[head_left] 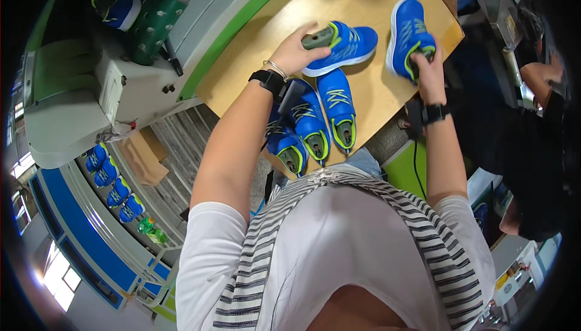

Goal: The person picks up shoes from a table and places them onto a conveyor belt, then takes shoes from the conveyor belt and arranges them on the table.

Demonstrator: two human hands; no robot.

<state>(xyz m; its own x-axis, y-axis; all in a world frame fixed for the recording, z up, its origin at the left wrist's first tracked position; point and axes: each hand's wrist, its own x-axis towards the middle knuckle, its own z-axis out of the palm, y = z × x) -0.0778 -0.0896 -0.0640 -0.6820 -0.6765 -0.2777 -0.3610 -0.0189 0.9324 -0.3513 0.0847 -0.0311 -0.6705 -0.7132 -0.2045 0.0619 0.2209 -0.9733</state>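
On the table [254, 70], the left hand [295, 52] closes on a shoe [345, 46] heel at 12 o'clock, the right hand [428, 64] pinches another shoe [410, 34] at 1 o'clock; both likely light, soft, best held by the collar.

Blue shoes [338, 105] on wooden table [272, 58]

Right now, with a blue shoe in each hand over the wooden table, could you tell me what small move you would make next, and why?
Probably set the right-hand shoe down beside the three shoes at the near edge. The right hand grips its heel, and the left hand holds the other shoe at its grey insert; the bare table beyond leaves room.
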